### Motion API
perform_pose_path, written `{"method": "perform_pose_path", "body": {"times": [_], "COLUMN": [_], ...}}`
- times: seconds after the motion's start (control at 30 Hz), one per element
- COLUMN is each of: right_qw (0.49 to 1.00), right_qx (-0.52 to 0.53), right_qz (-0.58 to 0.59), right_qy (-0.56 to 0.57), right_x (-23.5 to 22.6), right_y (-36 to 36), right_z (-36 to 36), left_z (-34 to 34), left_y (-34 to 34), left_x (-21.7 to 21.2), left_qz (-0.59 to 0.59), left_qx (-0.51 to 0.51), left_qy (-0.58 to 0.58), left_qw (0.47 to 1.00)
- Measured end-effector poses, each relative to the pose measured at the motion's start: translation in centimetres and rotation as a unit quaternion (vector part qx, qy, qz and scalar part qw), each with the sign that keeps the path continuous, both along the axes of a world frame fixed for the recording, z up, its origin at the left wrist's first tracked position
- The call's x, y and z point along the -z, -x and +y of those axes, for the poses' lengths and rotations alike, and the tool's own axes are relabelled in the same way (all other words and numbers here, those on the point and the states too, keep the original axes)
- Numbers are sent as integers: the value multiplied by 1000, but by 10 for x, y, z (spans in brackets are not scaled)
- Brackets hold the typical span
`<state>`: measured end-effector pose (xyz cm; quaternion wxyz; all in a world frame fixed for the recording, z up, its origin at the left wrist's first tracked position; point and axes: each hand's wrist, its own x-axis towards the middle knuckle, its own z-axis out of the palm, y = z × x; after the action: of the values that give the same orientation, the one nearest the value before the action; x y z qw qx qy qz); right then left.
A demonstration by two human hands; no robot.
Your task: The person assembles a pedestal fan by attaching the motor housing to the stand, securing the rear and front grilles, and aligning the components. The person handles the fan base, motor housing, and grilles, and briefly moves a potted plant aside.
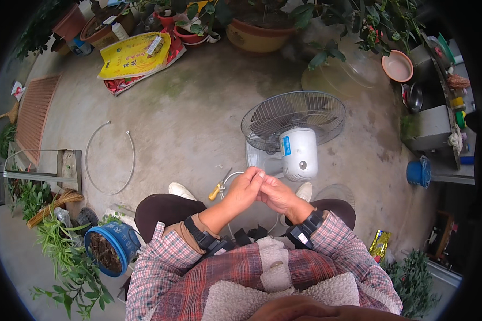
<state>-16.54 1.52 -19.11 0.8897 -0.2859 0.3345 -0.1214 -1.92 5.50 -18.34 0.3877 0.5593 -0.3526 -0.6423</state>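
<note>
My left hand [242,191] and my right hand [279,195] meet in front of me, thumbs and fingers closed together at the tips. Whatever they pinch, if anything, is too small or hidden to name. Just beyond them is an electric fan with a white motor housing [299,160] and a round grey wire guard [268,120]. My hands cover part of its stand. Left of my left hand lies a screwdriver [215,191] with a yellow handle. A white cord [226,178] curves beside it and passes behind my left hand.
A flexible metal hose [87,163] curves on the concrete floor at left. Yellow and red sacks [128,58] lie near potted plants [260,36] at the back. A blue bucket of soil [124,241] stands by my left side, and a smaller blue bucket [418,173] at right.
</note>
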Motion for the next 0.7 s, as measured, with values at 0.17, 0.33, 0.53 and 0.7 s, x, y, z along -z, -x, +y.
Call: {"method": "perform_pose_path", "body": {"times": [0.17,0.33,0.53,0.7], "right_qw": [1000,998,999,999], "right_qx": [11,14,11,10], "right_qz": [2,-55,-45,-43], "right_qy": [-14,-15,6,2], "right_x": [5,4,0,-4], "right_y": [0,4,5,5], "right_z": [1,-2,-4,-3], "left_z": [-1,-3,-5,-6], "left_y": [2,2,4,5], "left_x": [0,3,1,-10], "left_qz": [16,41,49,38], "left_qx": [-5,-10,-30,-29], "left_qy": [2,22,36,28], "left_qw": [1000,999,998,998]}}
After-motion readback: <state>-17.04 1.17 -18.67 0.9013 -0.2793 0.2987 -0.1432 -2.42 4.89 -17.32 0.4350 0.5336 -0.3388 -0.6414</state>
